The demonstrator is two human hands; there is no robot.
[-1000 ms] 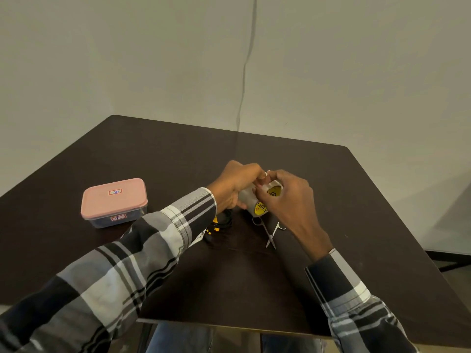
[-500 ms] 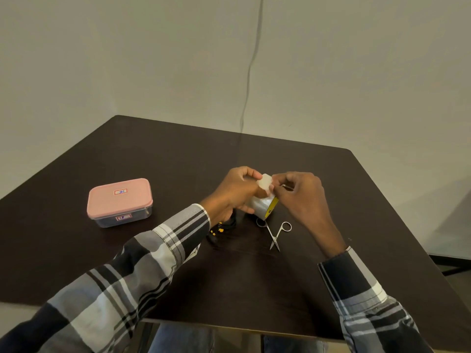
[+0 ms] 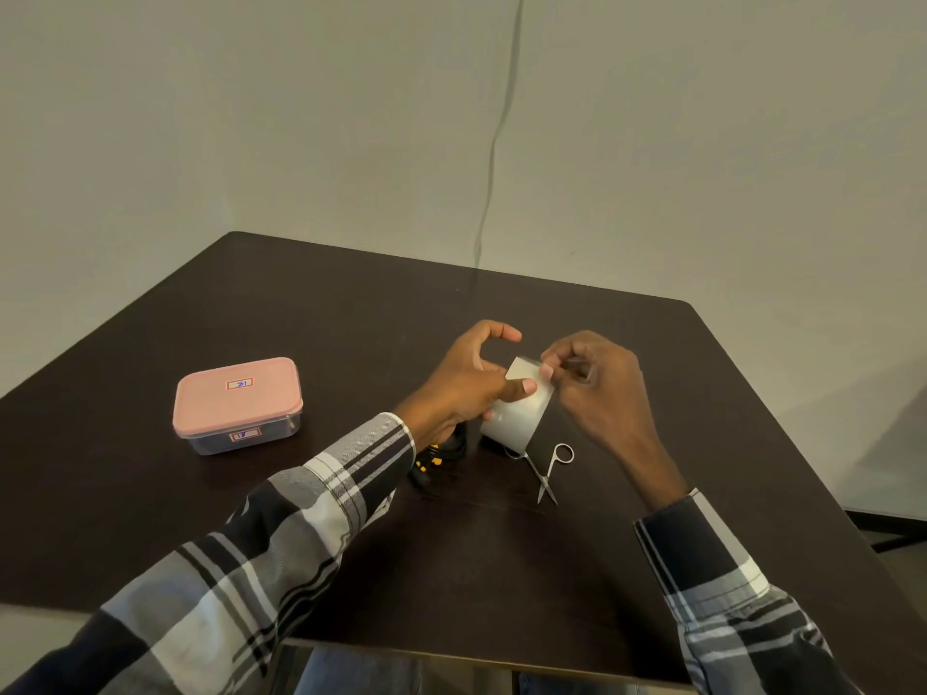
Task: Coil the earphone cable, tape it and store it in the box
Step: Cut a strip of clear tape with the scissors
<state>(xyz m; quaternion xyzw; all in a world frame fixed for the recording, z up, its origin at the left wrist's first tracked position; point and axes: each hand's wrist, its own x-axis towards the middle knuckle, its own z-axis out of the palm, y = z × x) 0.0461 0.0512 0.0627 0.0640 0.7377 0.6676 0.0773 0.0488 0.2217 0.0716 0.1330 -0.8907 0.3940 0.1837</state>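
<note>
My left hand (image 3: 466, 383) grips a roll of clear tape (image 3: 514, 421) held just above the dark table, thumb pressed on its top. My right hand (image 3: 594, 381) pinches the tape's free end (image 3: 526, 371), a short pale strip lifted off the roll. The black earphone cable (image 3: 441, 456) with orange parts lies coiled on the table under my left wrist, mostly hidden. A box (image 3: 238, 403) with a pink lid, closed, stands at the left.
Small metal scissors (image 3: 547, 469) lie on the table (image 3: 351, 303) just below the tape roll, blades toward me. A thin wire runs down the wall behind the table. The table's front edge is close to my body.
The roll has turned so its yellow core no longer shows. My right hand has peeled the tape end up and away from the roll. The scissors and box stay put.
</note>
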